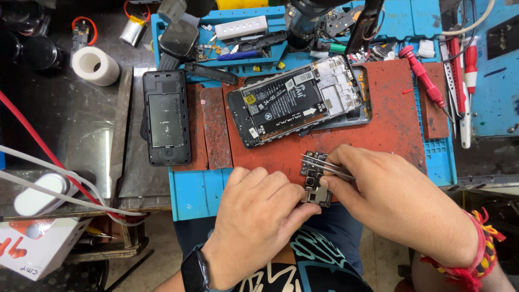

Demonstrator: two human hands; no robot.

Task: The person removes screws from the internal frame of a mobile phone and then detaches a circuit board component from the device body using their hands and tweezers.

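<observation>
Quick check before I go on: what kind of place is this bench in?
Most likely a phone repair bench. An opened phone lies with its battery exposed on a red mat, screwdrivers lie alongside, and the left hand steadies a small circuit board while the right hand works it with tweezers.

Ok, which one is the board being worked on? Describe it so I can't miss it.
Start at the red mat with the opened phone. At the mat's near edge, the left hand pinches a small dark board; the right hand holds tweezers across it. It's the only loose board.
</observation>
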